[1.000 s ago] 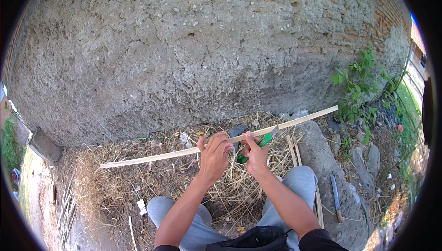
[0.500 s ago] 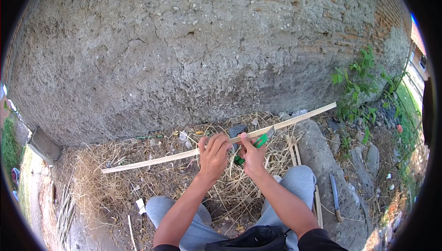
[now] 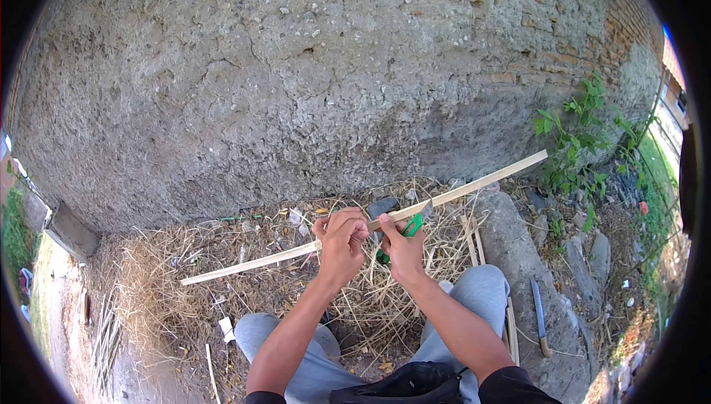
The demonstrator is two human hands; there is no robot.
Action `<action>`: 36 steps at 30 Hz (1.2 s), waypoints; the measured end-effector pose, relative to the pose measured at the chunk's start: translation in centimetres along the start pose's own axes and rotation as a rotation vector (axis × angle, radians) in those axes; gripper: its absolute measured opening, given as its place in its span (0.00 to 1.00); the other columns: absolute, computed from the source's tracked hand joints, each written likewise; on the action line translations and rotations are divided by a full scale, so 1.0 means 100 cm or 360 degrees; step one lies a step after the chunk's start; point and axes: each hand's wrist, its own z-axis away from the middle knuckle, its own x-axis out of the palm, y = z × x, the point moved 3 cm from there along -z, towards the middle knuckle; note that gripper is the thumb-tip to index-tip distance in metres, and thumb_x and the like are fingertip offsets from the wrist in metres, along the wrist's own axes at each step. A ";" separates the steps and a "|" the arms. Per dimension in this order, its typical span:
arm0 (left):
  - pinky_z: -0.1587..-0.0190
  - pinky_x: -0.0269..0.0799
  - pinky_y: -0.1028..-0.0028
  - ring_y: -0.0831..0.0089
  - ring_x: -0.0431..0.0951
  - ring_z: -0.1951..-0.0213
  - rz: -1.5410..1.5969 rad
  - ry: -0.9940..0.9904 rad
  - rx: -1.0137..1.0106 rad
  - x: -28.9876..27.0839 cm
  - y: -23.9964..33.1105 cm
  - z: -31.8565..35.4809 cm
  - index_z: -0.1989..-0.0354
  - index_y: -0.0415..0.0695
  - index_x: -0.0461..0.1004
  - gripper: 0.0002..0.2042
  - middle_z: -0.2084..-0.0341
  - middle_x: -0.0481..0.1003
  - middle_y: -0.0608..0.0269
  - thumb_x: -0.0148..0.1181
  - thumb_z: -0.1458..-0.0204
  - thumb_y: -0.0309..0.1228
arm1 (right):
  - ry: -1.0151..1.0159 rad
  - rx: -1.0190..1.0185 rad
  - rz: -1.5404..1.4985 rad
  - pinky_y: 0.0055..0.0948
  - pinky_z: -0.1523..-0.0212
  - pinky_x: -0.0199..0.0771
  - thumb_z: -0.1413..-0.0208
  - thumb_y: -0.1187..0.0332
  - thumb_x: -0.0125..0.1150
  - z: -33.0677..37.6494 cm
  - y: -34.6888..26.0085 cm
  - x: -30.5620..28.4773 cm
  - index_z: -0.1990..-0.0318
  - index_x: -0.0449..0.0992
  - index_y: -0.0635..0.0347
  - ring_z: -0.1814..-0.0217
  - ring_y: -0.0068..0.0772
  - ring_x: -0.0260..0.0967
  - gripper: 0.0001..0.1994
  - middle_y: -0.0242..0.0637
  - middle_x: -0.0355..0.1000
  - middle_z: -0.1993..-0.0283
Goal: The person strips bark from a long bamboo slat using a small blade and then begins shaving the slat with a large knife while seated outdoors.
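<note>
A long pale bamboo strip (image 3: 252, 263) runs across in front of me, its right end raised toward the wall. My left hand (image 3: 342, 245) is closed round it near the middle. Just to the right, my right hand (image 3: 404, 248) grips a green-handled cutter knife (image 3: 412, 225), its thumb lying along the strip. The cutter's grey blade shows against the strip just beyond the thumb. Parts of the handle and the strip are hidden by my fingers.
A rough grey wall (image 3: 296, 108) stands in front. Straw shavings (image 3: 385, 300) cover the ground between my knees. On the stone slab (image 3: 511, 245) at right lies a long knife (image 3: 539, 319). More strips (image 3: 476, 241) lie by my right knee, and a green plant (image 3: 578, 137) grows beside the wall.
The strip has shifted to the right and its right end has risen, tilting it more. My right hand and the cutter have moved slightly left along it.
</note>
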 end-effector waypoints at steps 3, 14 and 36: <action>0.49 0.52 0.65 0.69 0.74 0.53 0.0026 -0.0032 -0.0096 0.001 0.001 0.004 0.71 0.44 0.70 0.07 0.64 0.75 0.67 0.59 0.53 0.17 | -0.0010 -0.0040 0.0165 0.20 0.85 0.47 0.43 0.65 0.65 0.002 0.004 0.000 0.77 0.76 0.61 0.86 0.12 0.52 0.13 0.22 0.63 0.84; 0.53 0.59 0.67 0.68 0.74 0.53 0.0371 -0.0201 -0.0266 0.014 -0.004 0.010 0.69 0.42 0.70 0.04 0.64 0.75 0.61 0.55 0.49 0.18 | -0.0022 0.0003 0.0234 0.21 0.84 0.52 0.41 0.63 0.62 0.002 0.002 0.000 0.70 0.79 0.64 0.84 0.14 0.57 0.12 0.26 0.68 0.81; 0.58 0.69 0.73 0.74 0.74 0.63 0.1570 0.0044 -0.1150 0.002 -0.020 0.000 0.63 0.40 0.70 0.09 0.66 0.73 0.64 0.47 0.35 0.31 | -0.0345 0.0004 0.0232 0.20 0.83 0.61 0.42 0.65 0.64 0.008 0.017 0.014 0.67 0.72 0.64 0.84 0.19 0.62 0.11 0.32 0.70 0.78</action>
